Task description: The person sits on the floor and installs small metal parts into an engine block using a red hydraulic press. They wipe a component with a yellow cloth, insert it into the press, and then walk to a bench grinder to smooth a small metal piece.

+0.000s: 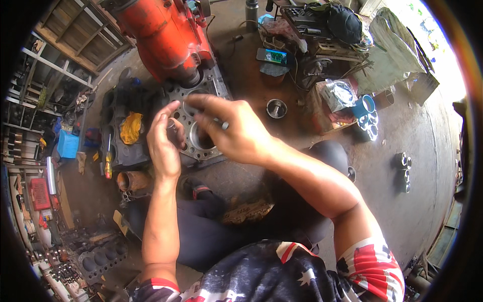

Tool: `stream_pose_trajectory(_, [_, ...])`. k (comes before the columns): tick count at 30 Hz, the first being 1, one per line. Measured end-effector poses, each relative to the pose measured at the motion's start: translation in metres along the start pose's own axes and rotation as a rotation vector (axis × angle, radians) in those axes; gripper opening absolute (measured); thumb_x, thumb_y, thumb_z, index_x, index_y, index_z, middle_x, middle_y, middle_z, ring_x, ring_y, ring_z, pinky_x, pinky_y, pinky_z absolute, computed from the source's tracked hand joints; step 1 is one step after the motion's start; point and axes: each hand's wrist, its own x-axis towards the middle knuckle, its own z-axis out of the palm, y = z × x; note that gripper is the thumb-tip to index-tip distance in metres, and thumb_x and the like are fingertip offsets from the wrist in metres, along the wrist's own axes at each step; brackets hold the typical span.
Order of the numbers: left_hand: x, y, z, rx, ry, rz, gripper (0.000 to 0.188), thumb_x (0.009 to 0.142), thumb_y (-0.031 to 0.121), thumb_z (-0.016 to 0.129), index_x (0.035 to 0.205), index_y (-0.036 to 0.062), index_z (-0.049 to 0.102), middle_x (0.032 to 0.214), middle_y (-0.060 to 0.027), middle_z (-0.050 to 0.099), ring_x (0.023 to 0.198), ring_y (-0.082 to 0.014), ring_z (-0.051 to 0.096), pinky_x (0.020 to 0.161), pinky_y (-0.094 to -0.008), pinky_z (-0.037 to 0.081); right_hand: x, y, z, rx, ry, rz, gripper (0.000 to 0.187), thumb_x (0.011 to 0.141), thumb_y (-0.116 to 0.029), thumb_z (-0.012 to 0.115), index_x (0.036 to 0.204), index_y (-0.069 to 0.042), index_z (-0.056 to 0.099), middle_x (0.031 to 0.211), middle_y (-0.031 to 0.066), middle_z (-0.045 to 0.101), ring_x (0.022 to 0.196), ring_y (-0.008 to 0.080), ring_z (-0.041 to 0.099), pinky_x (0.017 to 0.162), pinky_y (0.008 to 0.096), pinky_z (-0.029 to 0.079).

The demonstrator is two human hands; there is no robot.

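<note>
Both hands are raised over an engine block (pixel 201 152) with round cylinder bores. My left hand (pixel 165 146) is curled, its fingertips upward. A small dark metallic piece shows between its fingers and thumb, too small to name. My right hand (pixel 239 128) is closed, palm down, to the right of the left one. From its grip pokes the round grey end of a thin metal rod (pixel 225 125). Motion smears the right fingertips, and the rest of the rod is mostly hidden. Just beyond the hands, a large red machine (pixel 166 38) stands over the block.
Left of the block lies a second, dark block (pixel 113 108) with a yellow cloth (pixel 131 128) and a screwdriver (pixel 108 163). A rusty cylinder sleeve (pixel 133 180) sits nearer. A piston (pixel 276 108) and a phone (pixel 274 57) are to the right. Metal rings (pixel 405 173) lie on the floor.
</note>
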Motion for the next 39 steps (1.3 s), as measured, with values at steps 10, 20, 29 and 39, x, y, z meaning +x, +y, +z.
stream_pose_trajectory(10, [-0.002,0.0,0.022,0.456,-0.053,0.339,0.073,0.105,0.058,0.029,0.128,-0.0048,0.059,0.076,-0.0029,0.059,0.068,-0.0127,0.054,0.063,-0.028,0.044,0.008,-0.002,-0.002,0.001,-0.019,0.266,0.025,0.086,-0.016,0.072,0.098,0.006,0.072,0.088,0.0233,0.071,0.079,0.0272,0.072,0.072,0.037,0.054])
stream_pose_trajectory(20, [-0.003,-0.004,0.023,0.72,-0.019,0.481,0.059,0.107,0.044,0.031,0.124,-0.0047,0.061,0.097,-0.0261,0.07,0.091,-0.0423,0.069,0.08,-0.0433,0.054,0.001,0.017,0.014,-0.105,0.092,0.044,0.019,0.085,-0.014,0.068,0.087,0.004,0.067,0.08,0.0213,0.064,0.077,0.04,0.064,0.069,0.0457,0.051])
stream_pose_trajectory(29, [0.0,-0.004,0.02,0.79,-0.006,0.463,0.054,0.107,0.04,0.034,0.118,-0.0032,0.064,0.102,-0.0258,0.07,0.095,-0.0428,0.068,0.082,-0.0448,0.054,0.0,0.022,0.02,-0.134,0.112,0.082,0.02,0.086,-0.014,0.07,0.094,0.005,0.068,0.079,0.019,0.068,0.067,0.0249,0.068,0.063,0.0357,0.052])
stream_pose_trajectory(39, [0.001,-0.01,0.016,0.827,0.024,0.528,0.05,0.107,0.037,0.036,0.112,-0.0012,0.068,0.098,-0.0235,0.071,0.09,-0.042,0.069,0.079,-0.0444,0.054,0.001,0.01,0.016,0.023,0.012,0.397,0.025,0.09,-0.02,0.069,0.096,0.004,0.067,0.067,0.0117,0.064,0.064,0.0105,0.059,0.06,0.0319,0.049])
